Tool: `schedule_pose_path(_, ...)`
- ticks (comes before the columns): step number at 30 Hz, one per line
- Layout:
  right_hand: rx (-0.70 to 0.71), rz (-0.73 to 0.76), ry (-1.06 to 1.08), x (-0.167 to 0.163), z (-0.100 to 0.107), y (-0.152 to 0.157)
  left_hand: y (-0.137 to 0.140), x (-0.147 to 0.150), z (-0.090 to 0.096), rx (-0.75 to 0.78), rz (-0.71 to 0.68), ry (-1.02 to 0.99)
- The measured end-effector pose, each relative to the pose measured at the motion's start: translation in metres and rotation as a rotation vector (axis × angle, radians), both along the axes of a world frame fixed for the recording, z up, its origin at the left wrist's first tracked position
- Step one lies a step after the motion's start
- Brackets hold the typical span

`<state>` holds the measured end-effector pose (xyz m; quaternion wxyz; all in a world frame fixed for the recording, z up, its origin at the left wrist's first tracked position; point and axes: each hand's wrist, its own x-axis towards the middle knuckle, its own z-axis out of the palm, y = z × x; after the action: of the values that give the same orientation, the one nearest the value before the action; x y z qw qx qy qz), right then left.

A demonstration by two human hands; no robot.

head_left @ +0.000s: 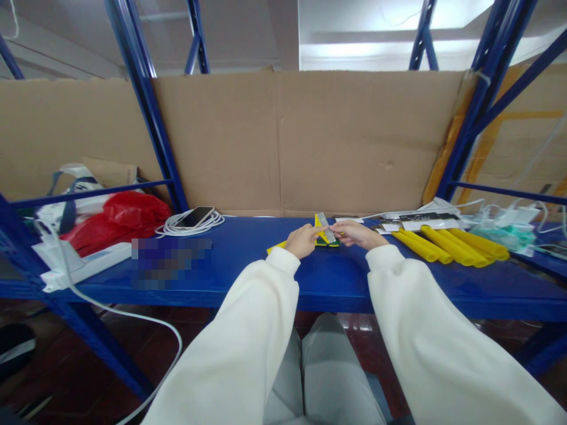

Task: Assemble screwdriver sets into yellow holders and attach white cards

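Note:
My left hand (302, 241) and my right hand (357, 234) meet over the middle of the blue shelf, fingers closed in a pinch. Between their fingertips is a small, clear greyish strip (326, 226), tilted. Right behind it shows a yellow piece (318, 220), partly covered by my fingers; its exact kind is too small to tell. Another bit of yellow (275, 247) sticks out beside my left wrist. Under the fingertips lies something flat and dark green (328, 242), mostly hidden.
Several yellow rolled tubes (443, 245) lie to the right, before flat black-and-white packs (427, 221). A phone (195, 216) rests on a coiled white cable (217, 219) at left, near a red plastic bag (128, 218) and a white power strip (100, 262). Cardboard (221, 141) stands behind.

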<state>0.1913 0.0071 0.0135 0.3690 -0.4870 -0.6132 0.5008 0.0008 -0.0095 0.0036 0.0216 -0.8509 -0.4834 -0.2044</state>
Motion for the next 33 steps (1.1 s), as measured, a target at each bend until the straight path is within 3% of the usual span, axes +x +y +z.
schedule_pose_path(6,0.085,-0.203,0.119,-0.001,-0.001,0.004,-0.001,0.001,0.0,-0.036,-0.02,-0.022)
schedule_pose_path(15,0.186,-0.208,0.034,-0.011,-0.006,0.001,-0.003,0.004,-0.002,-0.042,-0.093,-0.031)
schedule_pose_path(21,0.251,-0.357,0.022,-0.008,-0.007,0.009,-0.005,0.005,0.001,-0.019,-0.099,-0.04)
schedule_pose_path(23,0.314,-0.469,-0.091,-0.001,-0.011,0.016,-0.005,0.003,0.001,-0.01,-0.066,-0.055)
schedule_pose_path(25,0.369,-0.552,-0.366,0.007,-0.016,0.023,-0.004,0.002,0.001,-0.007,-0.04,-0.07)
schedule_pose_path(29,0.285,-0.514,-0.937,0.014,-0.022,0.024,-0.004,0.002,0.002,-0.012,-0.023,-0.08)
schedule_pose_path(33,0.27,-0.482,-1.15,0.007,-0.022,0.019,-0.003,0.003,0.001,-0.022,-0.026,-0.086)
